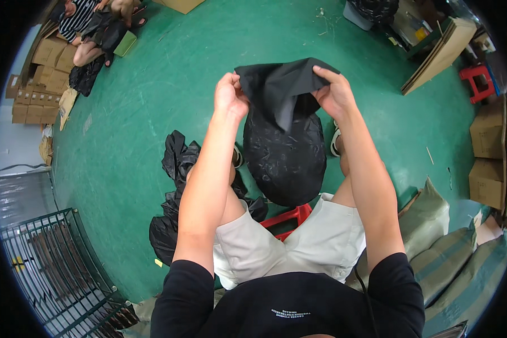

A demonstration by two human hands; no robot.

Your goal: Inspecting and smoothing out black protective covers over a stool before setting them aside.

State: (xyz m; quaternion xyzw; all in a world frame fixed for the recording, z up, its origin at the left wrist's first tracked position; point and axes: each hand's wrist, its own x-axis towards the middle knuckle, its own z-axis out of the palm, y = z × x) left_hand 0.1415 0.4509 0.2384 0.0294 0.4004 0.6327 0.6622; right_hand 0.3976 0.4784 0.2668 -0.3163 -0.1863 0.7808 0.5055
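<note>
Black sheet point(267, 84) at twelve o'clock of the dark bundle point(284, 160), pinched by the left hand point(231, 97) at its nine o'clock edge and by the right hand point(334, 93) at three; best kept level, tugged evenly so creases open; thin, matte, slack middle drooping towards six, perhaps fabric, hard to tell

"What's standing on the left?"

"Cardboard boxes point(53, 79) are sitting in stacks; a dark metal rack point(36, 220) is standing nearer."

"On the right, what is showing?"

"A red stool point(473, 73) is standing near leaning cardboard sheets point(440, 55), and striped sacks point(445, 267) are lying nearer."
</note>
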